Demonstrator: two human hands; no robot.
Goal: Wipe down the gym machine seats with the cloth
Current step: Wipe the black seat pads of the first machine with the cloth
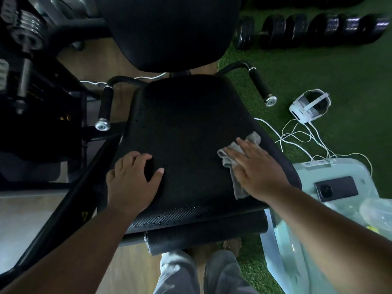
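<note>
A black padded gym machine seat [186, 128] fills the middle of the view, with its black backrest [169, 28] above it. My right hand [258, 168] lies flat on a grey cloth [236, 158] and presses it onto the seat's right side. Parts of the cloth stick out beyond the fingers and below the palm. My left hand [131, 177] rests on the seat's left front part, fingers curled, with nothing in it.
Two black side handles [106, 107] [262, 88] flank the seat. A weight stack and machine frame [25, 81] stand at the left. Dumbbells [318, 28] lie at the top right on green turf. A white headset [309, 106] with cables and a clear plastic bin [280, 240] holding a phone [337, 188] sit at the right.
</note>
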